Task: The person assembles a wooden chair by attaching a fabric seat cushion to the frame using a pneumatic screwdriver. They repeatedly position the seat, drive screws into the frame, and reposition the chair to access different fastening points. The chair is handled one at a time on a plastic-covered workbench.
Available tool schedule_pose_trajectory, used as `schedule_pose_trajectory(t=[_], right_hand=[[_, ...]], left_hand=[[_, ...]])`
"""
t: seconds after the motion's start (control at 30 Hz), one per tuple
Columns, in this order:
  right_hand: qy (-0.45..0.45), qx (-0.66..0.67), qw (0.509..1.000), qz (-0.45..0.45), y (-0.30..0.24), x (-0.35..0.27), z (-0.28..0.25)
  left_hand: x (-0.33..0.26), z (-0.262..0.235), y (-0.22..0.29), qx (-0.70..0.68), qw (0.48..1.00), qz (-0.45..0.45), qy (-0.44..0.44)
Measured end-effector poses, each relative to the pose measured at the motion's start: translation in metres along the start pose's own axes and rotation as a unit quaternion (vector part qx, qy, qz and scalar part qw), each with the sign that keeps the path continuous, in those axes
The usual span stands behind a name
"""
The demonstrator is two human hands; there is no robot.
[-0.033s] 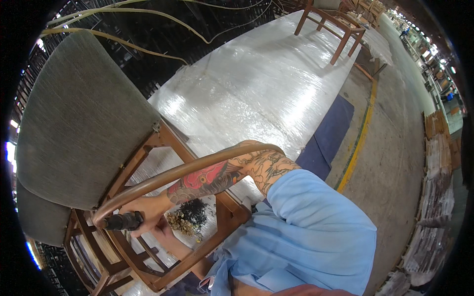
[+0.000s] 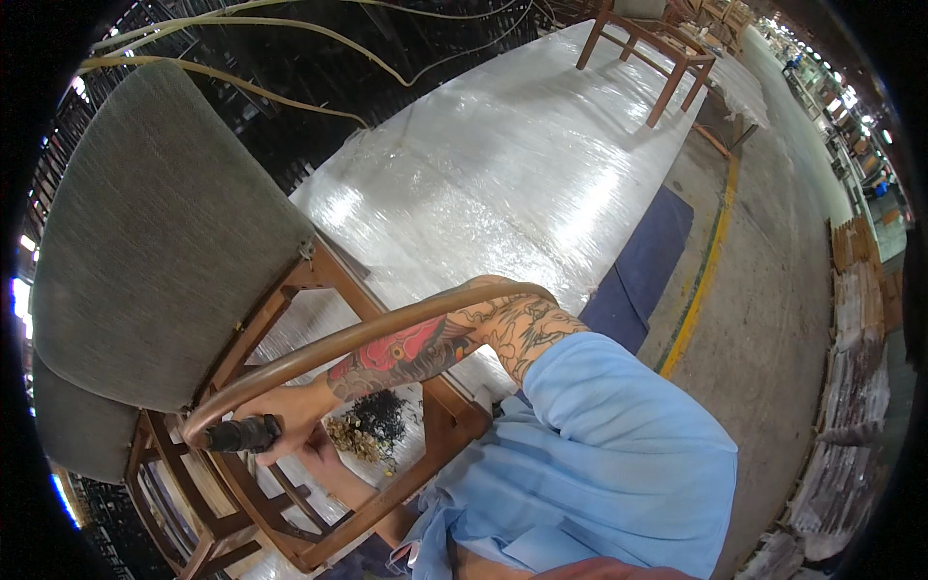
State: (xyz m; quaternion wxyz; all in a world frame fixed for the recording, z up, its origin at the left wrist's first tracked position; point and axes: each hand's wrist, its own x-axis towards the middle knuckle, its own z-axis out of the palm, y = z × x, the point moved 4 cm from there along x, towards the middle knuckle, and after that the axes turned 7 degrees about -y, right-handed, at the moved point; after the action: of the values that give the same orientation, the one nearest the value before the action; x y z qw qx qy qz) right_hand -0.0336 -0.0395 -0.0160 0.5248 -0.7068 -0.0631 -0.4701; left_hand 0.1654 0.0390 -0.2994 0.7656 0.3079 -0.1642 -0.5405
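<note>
My right hand [image 2: 290, 414] is closed around a black cylindrical power tool [image 2: 242, 433] at the lower left, inside a brown wooden chair frame [image 2: 338, 543]. My tattooed right forearm passes beneath a long curved brown rail [image 2: 372, 331], which looks like wood. Just below the right hand is my left hand [image 2: 317, 452]; its fingers are mostly hidden by the right hand and frame. Beside the hands, small black screws [image 2: 382, 414] and brassy hardware pieces [image 2: 356, 443] lie in loose piles. A grey upholstered panel [image 2: 164, 242] stands tilted against the frame.
Shiny plastic film covers the long table [image 2: 464, 164]. Another brown chair frame [image 2: 667, 58] stands at its far end. Pale hoses [image 2: 319, 34] hang at the back left. A second grey panel [image 2: 82, 425] sits at left. Stacked flat sheets [image 2: 841, 416] line the right.
</note>
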Motion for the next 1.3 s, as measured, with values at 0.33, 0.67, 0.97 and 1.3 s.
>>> schedule_pose_trajectory(t=[0.33, 0.67, 0.97, 1.3], right_hand=[[-0.019, 0.012, 1.000, 0.008, 0.001, -0.001, -0.012], [-0.045, 0.006, 0.999, 0.018, -0.005, 0.004, -0.010], [-0.044, -0.002, 0.999, 0.019, 0.001, 0.005, -0.009], [-0.033, 0.079, 0.987, 0.137, -0.001, 0.009, -0.012]], left_hand=[[-0.015, 0.072, -0.007, -0.072, 0.992, -0.015, 0.100], [-0.021, 0.080, -0.010, -0.157, 0.984, -0.026, 0.078], [-0.028, 0.061, -0.006, -0.148, 0.988, 0.005, -0.042], [-0.037, 0.071, -0.008, -0.285, 0.946, -0.031, -0.147]])
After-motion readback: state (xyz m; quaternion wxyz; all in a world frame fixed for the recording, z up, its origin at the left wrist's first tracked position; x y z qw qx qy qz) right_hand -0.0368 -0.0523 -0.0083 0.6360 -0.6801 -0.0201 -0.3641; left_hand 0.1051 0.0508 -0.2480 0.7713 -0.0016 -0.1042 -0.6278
